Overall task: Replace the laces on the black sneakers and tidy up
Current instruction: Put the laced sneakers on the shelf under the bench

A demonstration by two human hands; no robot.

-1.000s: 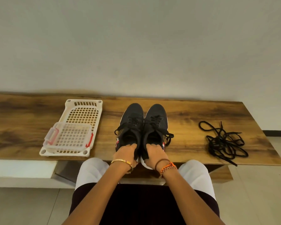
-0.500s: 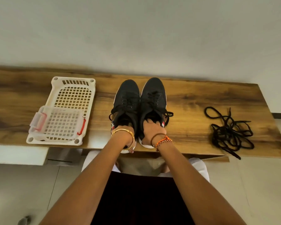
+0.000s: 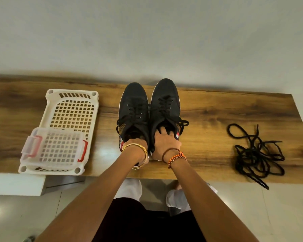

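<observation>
Left hand (image 3: 136, 145) grips heel of left sneaker (image 3: 133, 112); right hand (image 3: 165, 144) grips heel of right sneaker (image 3: 165, 103), fingers inside collar. Sneakers side by side at table (image 3: 208, 109) centre, toes far. Loose laces (image 3: 255, 154) right, near edge. White basket (image 3: 66, 130) left.

I see the two black sneakers (image 3: 148, 112) standing side by side, touching, toes toward the wall, on the wooden surface (image 3: 217, 112) — both laced in black, lace ends hanging loose at their outer sides. Well to their right, near the surface's end, lies a loose tangle of black laces (image 3: 255, 152) — one end trailing over the front edge.
</observation>
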